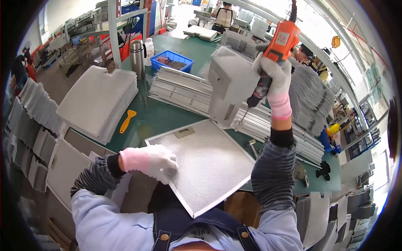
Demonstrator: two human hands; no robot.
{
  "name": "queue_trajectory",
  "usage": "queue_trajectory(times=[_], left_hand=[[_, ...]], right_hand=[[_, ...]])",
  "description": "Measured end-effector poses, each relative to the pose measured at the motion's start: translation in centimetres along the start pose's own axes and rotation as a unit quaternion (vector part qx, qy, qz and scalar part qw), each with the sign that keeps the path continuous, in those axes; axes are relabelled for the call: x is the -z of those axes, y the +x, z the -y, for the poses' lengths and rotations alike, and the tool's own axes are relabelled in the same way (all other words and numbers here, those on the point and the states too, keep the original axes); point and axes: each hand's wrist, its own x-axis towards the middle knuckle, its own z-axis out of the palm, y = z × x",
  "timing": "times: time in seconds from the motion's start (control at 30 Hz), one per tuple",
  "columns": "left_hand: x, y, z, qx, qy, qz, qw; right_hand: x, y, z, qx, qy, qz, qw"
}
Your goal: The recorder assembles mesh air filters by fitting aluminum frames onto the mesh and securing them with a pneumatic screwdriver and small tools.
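A square metal mesh filter panel (211, 167) with a pale frame lies tilted at the table's near edge, one corner toward my body. My gloved left hand (150, 162) is closed on its left edge, fingers curled over the mesh. Up at the right, my gloved right hand (274, 77) grips an orange and black power screwdriver (283, 42) hanging from a cable, its bit pointing down. The bit is beside a grey metal housing (230, 79) that stands behind the panel. A small recessed latch (184, 132) sits near the panel's far left edge.
Mesh sheets (96, 100) are stacked at left, near a yellow scraper (127, 121). Behind are a steel thermos (137, 58), a white bottle (149, 50) and a blue bin (171, 60) of small parts. Metal strips (180, 90) cross the green table (146, 113). More mesh stacks (312, 96) stand right.
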Motion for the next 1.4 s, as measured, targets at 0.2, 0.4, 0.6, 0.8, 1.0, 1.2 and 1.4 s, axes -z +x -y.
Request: queue_trajectory(times=[0.2,0.4,0.6,0.8,1.0,1.2,1.4], left_hand=[[9.3,1.7,2.6,-0.079,0.008,-0.453,0.888],[14.1,6.2,1.1,-0.192,-0.191,-0.341,0.900],[11.5,9.2,2.0,-0.191,-0.174,-0.447,0.856],[9.7,9.6,2.5,-0.183,-0.130,-0.521,0.823],[8.4,9.2,1.6,-0.144,-0.279,-0.535,0.784],[6.5,9.6,1.1,-0.206,-0.442,-0.610,0.625],[7.9,10.7,1.3,-0.028,-0.265,-0.711,0.651]], right_hand=[[0.2,-0.5,-4.9,-0.011,0.085,0.056,0.995],[-1.8,-1.7,-5.5,0.011,0.183,0.063,0.981],[-1.5,-2.8,-6.3,-0.001,0.103,0.066,0.992],[-2.2,-3.3,-6.5,-0.006,0.072,0.052,0.996],[-2.2,-3.2,-6.4,-0.024,-0.021,0.021,0.999],[-4.5,-4.2,-3.8,-0.018,-0.216,-0.103,0.971],[-5.8,-3.4,-2.4,0.024,-0.194,-0.103,0.975]])
